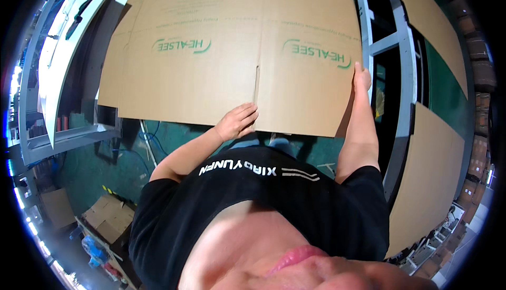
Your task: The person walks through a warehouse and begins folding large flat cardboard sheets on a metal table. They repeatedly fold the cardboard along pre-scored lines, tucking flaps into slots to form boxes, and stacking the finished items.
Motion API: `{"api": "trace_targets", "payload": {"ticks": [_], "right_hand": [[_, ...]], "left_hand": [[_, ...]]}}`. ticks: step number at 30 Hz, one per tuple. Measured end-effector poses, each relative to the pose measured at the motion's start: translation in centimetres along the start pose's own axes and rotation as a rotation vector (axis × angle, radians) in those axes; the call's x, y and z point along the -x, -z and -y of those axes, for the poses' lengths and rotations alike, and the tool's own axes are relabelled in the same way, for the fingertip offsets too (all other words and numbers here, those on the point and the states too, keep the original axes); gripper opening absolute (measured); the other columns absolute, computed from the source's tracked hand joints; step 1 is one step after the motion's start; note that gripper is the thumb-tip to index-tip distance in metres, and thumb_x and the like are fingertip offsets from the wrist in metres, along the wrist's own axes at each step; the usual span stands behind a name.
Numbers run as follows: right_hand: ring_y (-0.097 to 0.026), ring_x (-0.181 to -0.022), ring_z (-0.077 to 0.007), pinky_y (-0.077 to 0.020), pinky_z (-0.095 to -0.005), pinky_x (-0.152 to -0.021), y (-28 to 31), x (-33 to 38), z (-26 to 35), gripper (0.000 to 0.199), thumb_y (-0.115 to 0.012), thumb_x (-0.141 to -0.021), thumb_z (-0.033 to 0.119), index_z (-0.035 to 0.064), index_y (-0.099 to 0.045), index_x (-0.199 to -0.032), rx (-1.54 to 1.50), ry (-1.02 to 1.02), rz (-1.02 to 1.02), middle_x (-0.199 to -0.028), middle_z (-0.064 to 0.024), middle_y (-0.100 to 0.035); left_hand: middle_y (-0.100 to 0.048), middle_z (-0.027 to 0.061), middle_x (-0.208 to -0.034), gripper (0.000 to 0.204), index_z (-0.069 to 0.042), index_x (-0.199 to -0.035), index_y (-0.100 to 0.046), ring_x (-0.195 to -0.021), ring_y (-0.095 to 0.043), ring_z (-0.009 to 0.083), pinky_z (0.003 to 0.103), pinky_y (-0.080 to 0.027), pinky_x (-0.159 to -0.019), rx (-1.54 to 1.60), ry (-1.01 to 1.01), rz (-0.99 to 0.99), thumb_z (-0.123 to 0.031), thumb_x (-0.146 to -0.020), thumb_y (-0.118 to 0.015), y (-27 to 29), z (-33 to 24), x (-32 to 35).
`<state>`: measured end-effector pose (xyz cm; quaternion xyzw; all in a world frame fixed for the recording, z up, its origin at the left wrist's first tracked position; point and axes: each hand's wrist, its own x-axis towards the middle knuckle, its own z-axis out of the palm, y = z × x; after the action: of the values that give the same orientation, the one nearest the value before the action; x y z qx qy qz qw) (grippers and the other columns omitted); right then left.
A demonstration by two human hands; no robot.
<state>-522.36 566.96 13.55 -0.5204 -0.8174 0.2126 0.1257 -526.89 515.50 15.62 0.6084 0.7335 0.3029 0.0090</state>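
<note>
A large flat brown cardboard sheet [184, 87] with green printing spreads out in front of me. A narrow slot [256, 87] runs up from its near edge. My left hand [237, 122] is closed on that near edge, just left of the slot, fingers together over the top face. Its thumb is mostly hidden. At the sheet's right edge my right hand [362, 78] grips with the thumb up along the border; the other fingers are largely out of sight behind it.
Grey metal frames stand on the right [403, 53] and left [68, 145]. A white panel [71, 42] with a dark tool lies at the left. More cardboard [429, 158] rests at the right. Hoses [150, 137] cross the green floor [87, 166]. Behind me are cardboard pieces [108, 216].
</note>
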Motion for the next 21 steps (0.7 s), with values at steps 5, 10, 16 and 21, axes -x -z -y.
{"api": "trace_targets", "payload": {"ticks": [5, 10, 16, 21], "right_hand": [[-0.062, -0.097, -0.0381, -0.0463, -0.0484, -0.084, -0.7, -0.5, -3.6, 0.058, -0.054, -0.083, 0.057, 0.0047, -0.066, -0.105, -0.033, 0.004, -0.011, -0.101, -0.0208, -0.066], [-0.061, -0.1, -0.0377, -0.0479, -0.0433, -0.086, -0.8, 0.5, -2.0, 0.059, -0.068, -0.076, 0.051, 0.0002, -0.063, -0.106, -0.081, 0.119, 0.077, -0.106, -0.0244, -0.064], [-0.064, -0.093, -0.0302, -0.0503, -0.0364, -0.082, 5.2, 4.2, -7.0, 0.043, -0.076, -0.074, 0.029, 0.0005, -0.064, -0.103, -0.421, 0.213, 0.207, -0.099, -0.0181, -0.066], [-0.058, -0.099, -0.0331, -0.0462, -0.0399, -0.087, 13.6, 5.3, -24.6, 0.033, -0.075, -0.072, 0.02, 0.0054, -0.065, -0.1, -0.398, 0.169, -0.323, -0.101, -0.0152, -0.062]], "left_hand": [[-0.054, 0.0215, -0.125, 0.046, 0.002, -0.114, -0.058, -0.119, -0.05, 0.0367, 0.044, -0.039, -0.105, -0.024, -0.011, 0.06, -0.023, -0.076, -0.069, -0.1, -0.9, -0.5], [-0.051, 0.0222, -0.127, 0.055, 0.001, -0.116, -0.055, -0.119, -0.05, 0.0395, 0.044, -0.042, -0.102, -0.087, 0.021, 0.11, -0.02, -0.069, -0.076, 0.1, -1.3, -1.0], [-0.05, 0.0197, -0.13, 0.059, -0.002, -0.118, -0.055, -0.118, -0.052, 0.0374, 0.042, -0.047, -0.098, -0.241, 0.049, 0.216, -0.021, -0.067, -0.078, 0.2, -3.1, -2.0], [-0.05, 0.0131, -0.134, 0.06, -0.01, -0.121, -0.056, -0.115, -0.056, 0.0309, 0.038, -0.054, -0.085, -0.42, 0.228, 0.276, -0.02, -0.066, -0.079, -1.2, -4.0, -0.3]]}}
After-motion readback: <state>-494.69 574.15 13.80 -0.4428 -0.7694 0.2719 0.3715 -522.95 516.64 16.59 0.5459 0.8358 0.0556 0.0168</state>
